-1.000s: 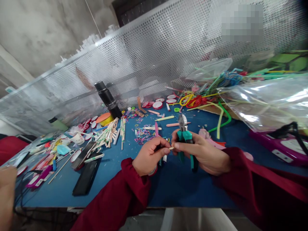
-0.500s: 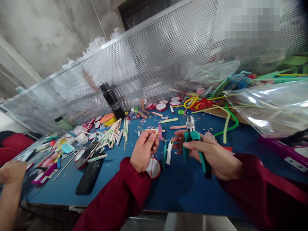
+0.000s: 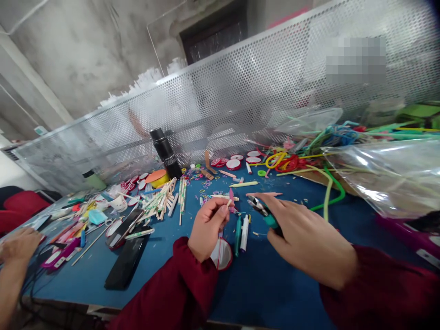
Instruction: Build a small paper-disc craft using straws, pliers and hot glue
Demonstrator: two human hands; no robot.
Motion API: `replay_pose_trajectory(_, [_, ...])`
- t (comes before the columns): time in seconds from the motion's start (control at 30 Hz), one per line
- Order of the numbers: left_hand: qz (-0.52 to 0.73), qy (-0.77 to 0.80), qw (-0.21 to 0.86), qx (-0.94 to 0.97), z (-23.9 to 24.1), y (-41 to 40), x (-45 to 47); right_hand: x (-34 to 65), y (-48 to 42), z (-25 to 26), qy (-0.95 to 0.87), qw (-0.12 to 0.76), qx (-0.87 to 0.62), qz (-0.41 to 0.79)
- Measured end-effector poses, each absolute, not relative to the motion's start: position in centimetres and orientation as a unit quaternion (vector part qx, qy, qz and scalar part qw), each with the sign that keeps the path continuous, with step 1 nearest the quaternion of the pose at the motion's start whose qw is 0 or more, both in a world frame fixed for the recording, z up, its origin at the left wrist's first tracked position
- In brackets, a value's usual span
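Observation:
My left hand (image 3: 207,225) is closed in a pinch on a small pale stick piece (image 3: 228,201), held just above the blue table (image 3: 261,284). My right hand (image 3: 305,240) grips green-handled cutting pliers (image 3: 263,211), jaws pointing left toward the stick, index finger stretched along them. Below my left hand lie a red-rimmed white disc (image 3: 222,255), a green marker (image 3: 238,229) and a white marker (image 3: 244,227). Both sleeves are dark red.
A black bottle (image 3: 166,153) stands by the perforated metal screen (image 3: 240,91). Piles of sticks (image 3: 161,195), small rubber bands, phones (image 3: 125,250) and coloured tubes (image 3: 302,160) litter the table. A clear plastic bag (image 3: 388,174) lies at right. Another person's hand (image 3: 17,243) works at far left.
My right hand turned the pliers from upright to lying flat, jaws pointing left. My left hand stayed pinched on the stick piece. The view tilted up slightly.

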State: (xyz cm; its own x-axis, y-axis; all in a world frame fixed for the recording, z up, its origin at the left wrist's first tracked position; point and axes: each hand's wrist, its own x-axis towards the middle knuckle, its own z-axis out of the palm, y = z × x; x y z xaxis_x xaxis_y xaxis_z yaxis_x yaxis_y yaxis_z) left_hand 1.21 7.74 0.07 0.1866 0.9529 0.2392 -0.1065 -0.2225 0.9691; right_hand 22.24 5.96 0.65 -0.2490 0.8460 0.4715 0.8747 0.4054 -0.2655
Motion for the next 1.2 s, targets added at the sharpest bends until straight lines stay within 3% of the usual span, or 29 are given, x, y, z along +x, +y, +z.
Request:
replay_pose_trajectory(0.2, [0.494, 0.379, 0.467, 0.628, 0.1, 7.4, 1.3, 21.1, 5.5, -0.4, -0.808, 0.249, -0.52, -0.122])
replay_pose_trajectory(1.2, [0.44, 0.403, 0.364, 0.715, 0.5, 7.1, 1.8, 20.2, 5.3, -0.9, -0.815, 0.246, -0.523, 0.037])
